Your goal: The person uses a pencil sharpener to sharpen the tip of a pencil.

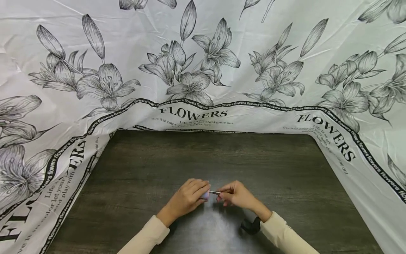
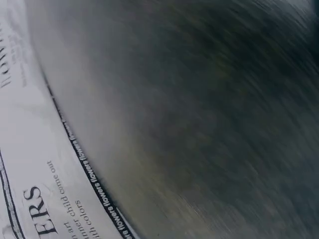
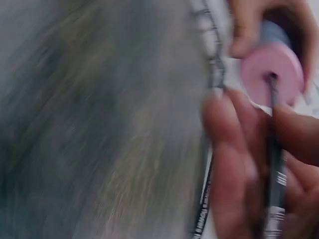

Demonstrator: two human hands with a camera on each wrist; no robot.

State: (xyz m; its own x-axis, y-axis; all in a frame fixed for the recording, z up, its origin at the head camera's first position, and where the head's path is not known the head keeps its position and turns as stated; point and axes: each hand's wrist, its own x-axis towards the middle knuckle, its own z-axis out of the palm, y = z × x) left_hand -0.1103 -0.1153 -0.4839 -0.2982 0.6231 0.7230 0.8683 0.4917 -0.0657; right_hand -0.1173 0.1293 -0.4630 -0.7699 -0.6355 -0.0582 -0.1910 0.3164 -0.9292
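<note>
My left hand (image 1: pixel 189 196) grips a small round pencil sharpener (image 1: pixel 205 195) over the middle of the table, its fingers wrapped over the top. In the right wrist view the sharpener shows a pink end face (image 3: pixel 253 77) with a hole in its centre, and a bluish body behind. My right hand (image 1: pixel 238 195) pinches a slim black pencil (image 3: pixel 277 174) with white print between thumb and fingers. The pencil's far end is in the hole, so that tip is hidden. The left wrist view shows neither hand.
Under the hands lies a dark wood-grain table (image 1: pixel 152 158). A white cloth (image 1: pixel 196 118) with black flower drawings and lettering hangs along its back and sides. Beside the right cuff is a dark curved object (image 1: pixel 250 225).
</note>
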